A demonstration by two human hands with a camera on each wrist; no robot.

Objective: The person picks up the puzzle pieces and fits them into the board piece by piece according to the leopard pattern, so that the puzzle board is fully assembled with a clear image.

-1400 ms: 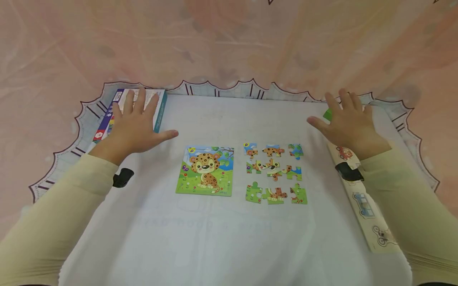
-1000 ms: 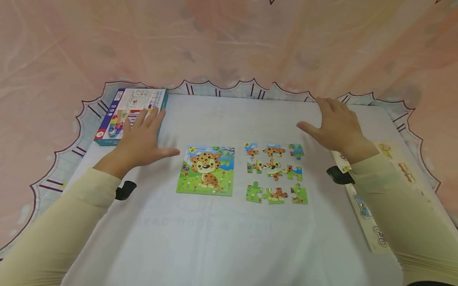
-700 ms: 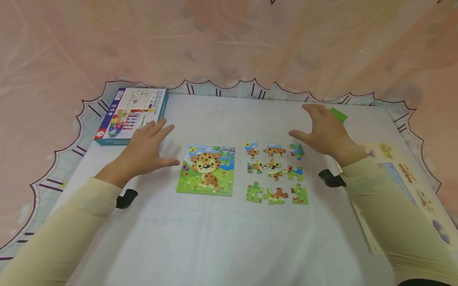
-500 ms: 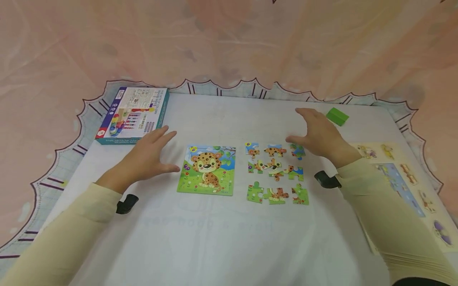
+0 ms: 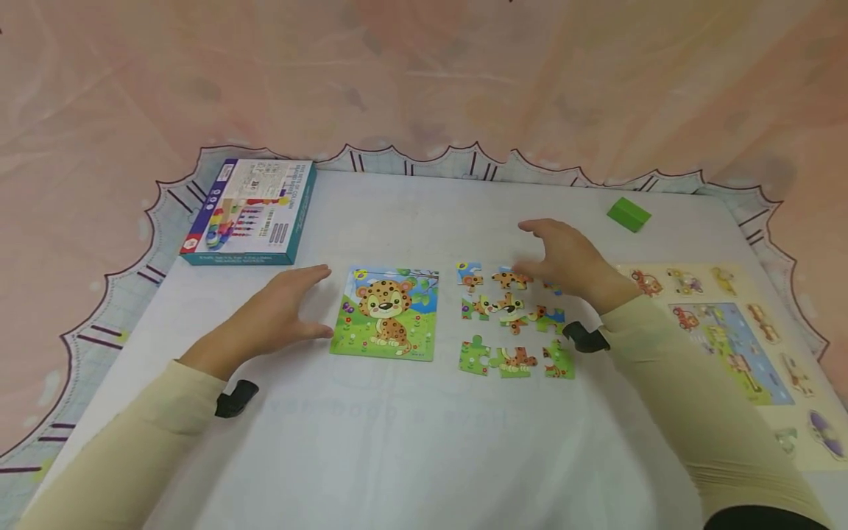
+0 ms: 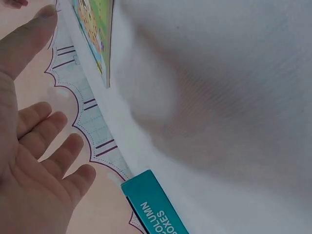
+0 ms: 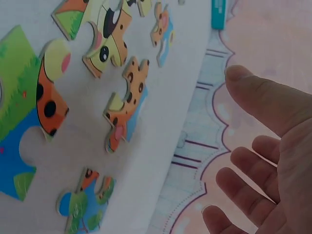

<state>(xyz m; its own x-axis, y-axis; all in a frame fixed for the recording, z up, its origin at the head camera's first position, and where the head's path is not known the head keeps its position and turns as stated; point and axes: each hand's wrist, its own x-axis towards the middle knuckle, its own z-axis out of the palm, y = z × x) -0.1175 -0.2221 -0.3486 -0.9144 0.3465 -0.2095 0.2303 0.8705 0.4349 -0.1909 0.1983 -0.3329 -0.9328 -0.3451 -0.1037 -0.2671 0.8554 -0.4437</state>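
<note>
My left hand [image 5: 274, 309] is held just left of a square leopard picture board [image 5: 384, 313], thumb and fingers apart with nothing between them. In the left wrist view, its fingers [image 6: 53, 131] are slightly bent, and a gap separates them from the board [image 6: 95, 34]. My right hand [image 5: 570, 261] hovers over the upper right of several loose jigsaw pieces [image 5: 473, 357], laid out in rows beside the board. It partly covers the top right piece. The right wrist view shows the right hand [image 7: 263, 161] holding nothing, with jigsaw pieces [image 7: 129, 97] below and to the side.
A flat teal-edged box [image 5: 248, 210] lies at the back left of the white-covered table [image 5: 371, 456]. A green block [image 5: 629, 214] sits at the back right. A wooden puzzle board [image 5: 735, 353] lies on the right, partly under my right arm.
Both hands have come down and nearer the leopard board and pieces. The left moved off the box; the right moved leftward, uncovering the green block and more of the wooden board.
</note>
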